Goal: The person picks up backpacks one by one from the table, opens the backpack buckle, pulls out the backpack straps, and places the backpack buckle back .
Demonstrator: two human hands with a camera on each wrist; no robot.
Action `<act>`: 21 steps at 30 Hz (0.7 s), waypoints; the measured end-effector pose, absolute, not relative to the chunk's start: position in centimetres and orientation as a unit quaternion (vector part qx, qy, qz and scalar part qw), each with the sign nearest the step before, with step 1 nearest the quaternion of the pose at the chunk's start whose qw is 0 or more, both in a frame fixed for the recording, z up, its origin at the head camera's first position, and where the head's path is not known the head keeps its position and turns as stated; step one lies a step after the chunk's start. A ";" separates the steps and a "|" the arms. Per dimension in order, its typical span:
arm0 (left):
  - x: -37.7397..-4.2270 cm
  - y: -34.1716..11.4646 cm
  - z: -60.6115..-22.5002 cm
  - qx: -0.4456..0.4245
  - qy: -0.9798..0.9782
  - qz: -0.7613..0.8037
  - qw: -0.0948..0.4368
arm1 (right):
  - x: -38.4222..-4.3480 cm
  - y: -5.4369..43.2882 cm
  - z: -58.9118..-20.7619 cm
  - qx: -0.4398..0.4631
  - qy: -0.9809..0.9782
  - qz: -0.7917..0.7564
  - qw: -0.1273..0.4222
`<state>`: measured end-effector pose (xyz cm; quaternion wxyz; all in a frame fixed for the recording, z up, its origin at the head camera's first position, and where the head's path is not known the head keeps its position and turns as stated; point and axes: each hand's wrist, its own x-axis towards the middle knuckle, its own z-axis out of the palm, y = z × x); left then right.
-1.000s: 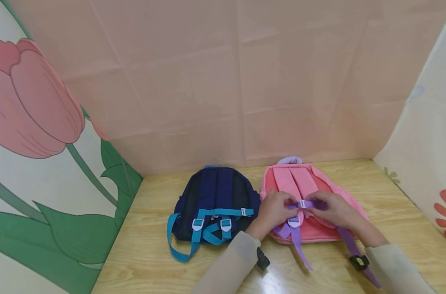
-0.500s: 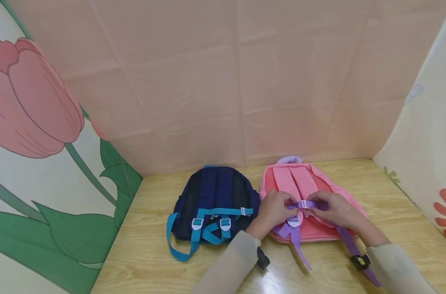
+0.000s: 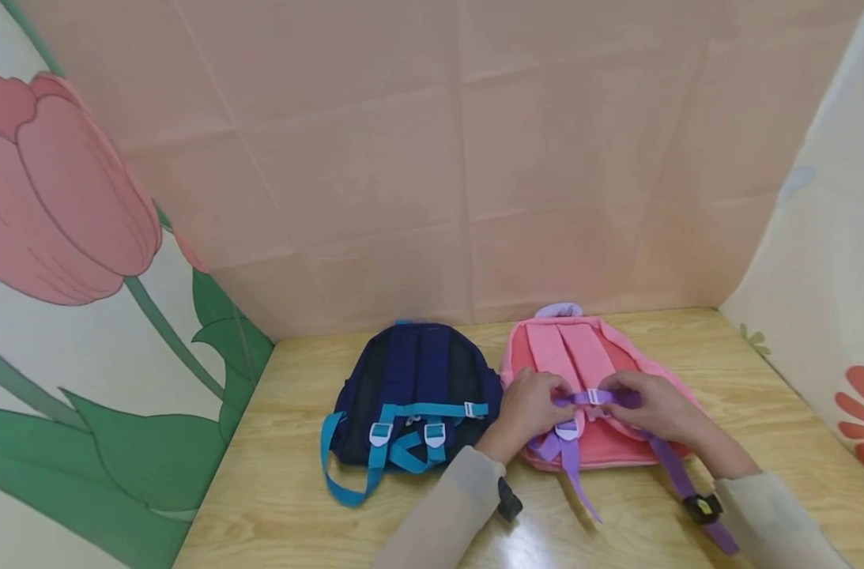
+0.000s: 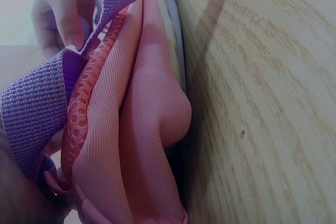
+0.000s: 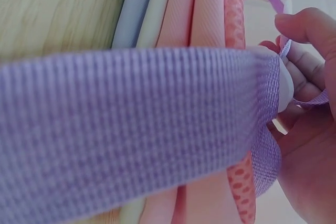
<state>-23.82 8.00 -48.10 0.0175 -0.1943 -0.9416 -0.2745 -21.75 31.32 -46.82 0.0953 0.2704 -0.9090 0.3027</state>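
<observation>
A pink backpack (image 3: 616, 453) lies with its shoulder straps facing up on the right part of the table. Above those straps a purple chest strap (image 3: 579, 398) runs across, carrying a small white slider buckle (image 3: 594, 396). My left hand (image 3: 524, 405) pinches the chest strap at its left end. On the other side of the slider my right hand (image 3: 655, 405) pinches the strap, thumb and fingers curled on it. Purple webbing (image 5: 131, 124) crosses close before the right wrist camera, in front of the bag's side. The left wrist view shows a webbing loop (image 4: 37, 98) beside the coral mesh.
A navy backpack (image 3: 435, 356) with teal straps (image 3: 346, 494) lies just left of the pink one. Purple strap tails (image 3: 579, 486) hang over the wooden table (image 3: 275, 506). A peach cloth (image 3: 375, 197) stands behind, and printed panels (image 3: 823, 261) flank the table.
The white slider has moved slightly to the right, leaving more strap between it and my left hand. Both hands keep their pinch on the strap. The view has shifted a little.
</observation>
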 end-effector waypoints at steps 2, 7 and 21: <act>-23.8 8.0 -48.1 -0.196 -0.942 -0.271 0.019 | -21.7 31.5 -46.8 0.269 -0.911 0.297 0.100; -23.8 8.0 -48.2 -0.195 -0.943 -0.267 0.018 | -21.5 31.7 -46.9 0.258 -0.918 0.282 0.103; -24.0 8.2 -48.4 -0.189 -0.946 -0.262 0.010 | -21.2 32.1 -46.3 0.227 -0.927 0.293 0.061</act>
